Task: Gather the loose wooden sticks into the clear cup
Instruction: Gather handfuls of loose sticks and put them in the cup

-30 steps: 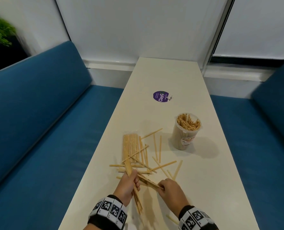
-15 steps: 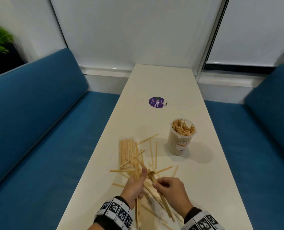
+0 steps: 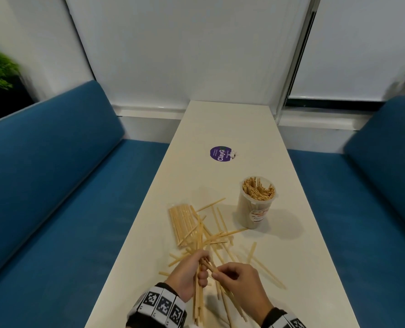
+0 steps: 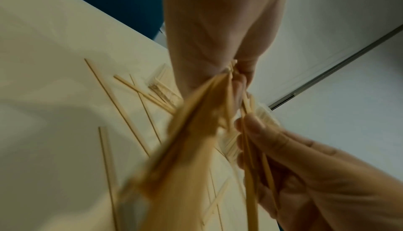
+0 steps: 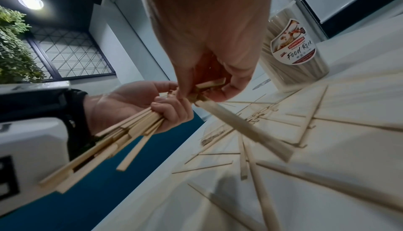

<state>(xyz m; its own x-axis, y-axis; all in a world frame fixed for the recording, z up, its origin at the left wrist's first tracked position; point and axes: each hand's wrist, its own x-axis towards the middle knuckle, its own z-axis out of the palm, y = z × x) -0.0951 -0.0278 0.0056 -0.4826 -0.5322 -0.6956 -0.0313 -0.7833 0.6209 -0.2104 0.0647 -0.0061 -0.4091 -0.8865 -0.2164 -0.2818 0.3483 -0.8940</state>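
A clear cup (image 3: 256,204) packed with wooden sticks stands upright on the white table (image 3: 230,124), right of centre; its label shows in the right wrist view (image 5: 293,45). Loose sticks (image 3: 222,233) lie crisscrossed in front of it. My left hand (image 3: 200,265) grips a bundle of sticks (image 3: 198,297) that points back toward me, also seen as the bundle (image 5: 113,136). My right hand (image 3: 220,274) pinches a few sticks (image 5: 210,86) by their ends, right beside the left hand's fingers. In the left wrist view the bundle (image 4: 185,140) is blurred.
A flat clear packet of sticks (image 3: 182,221) lies left of the loose pile. A purple round sticker (image 3: 220,153) is farther up the table. Blue benches (image 3: 54,185) run along both long sides, and a wall closes the far end.
My right hand has lifted a few sticks off the table and brought them up against the left hand's bundle. The left hand's bundle has turned more upright. The head view has shifted.
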